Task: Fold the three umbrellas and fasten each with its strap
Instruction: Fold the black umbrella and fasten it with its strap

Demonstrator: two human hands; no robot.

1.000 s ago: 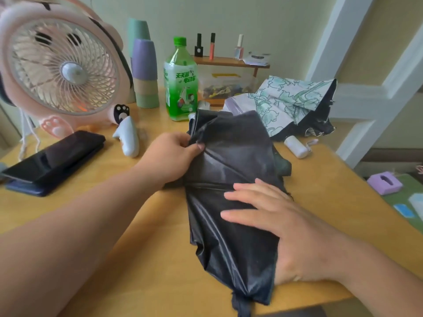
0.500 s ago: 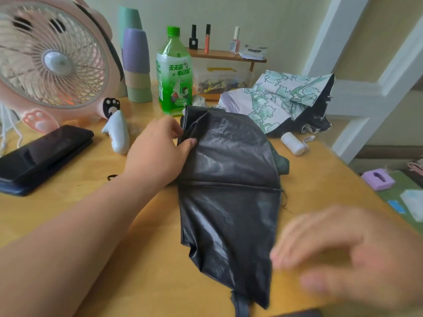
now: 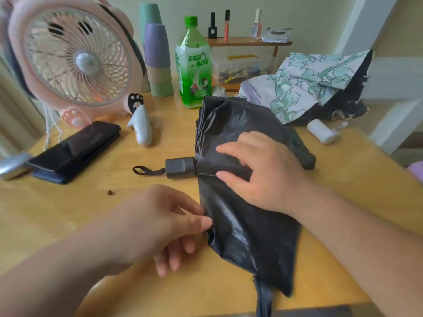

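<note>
Lattice ribs of pale plastic front a round pink desk fan (image 3: 75,58) at the far left of the honey-coloured wooden worktop (image 3: 68,213). Below it a glossy black slab phone (image 3: 77,143) lies on a dark blue case (image 3: 52,177), with a smooth white plastic wedge (image 3: 143,128) resting beside them. Behind, a stack of matte pastel cups (image 3: 158,62) tapers upward next to a clear green plastic bottle (image 3: 193,65) with a printed label. A small wooden shelf (image 3: 249,42) carries slim varnish bottles.

In the centre, the black folding umbrella (image 3: 240,236) lies flat on the worktop, its canopy thin, shiny and creased like foil. Its blocky dark grey handle (image 3: 180,167) juts leftward, a looped cord (image 3: 146,171) trailing from it. The left grip (image 3: 155,225), a bare hand, pinches the canopy's left hem between thumb and forefinger, the other fingers curled beneath. The right grip (image 3: 267,170), also bare, is spread wide, straight fingers pressing the fabric just beside the handle. A narrow black strap (image 3: 263,298) hangs over the worktop's near edge.

At the right rear, a white umbrella printed with green flowers (image 3: 315,83) slumps half-collapsed with its black lining showing. Its white cylindrical handle (image 3: 322,131) lies in front.
</note>
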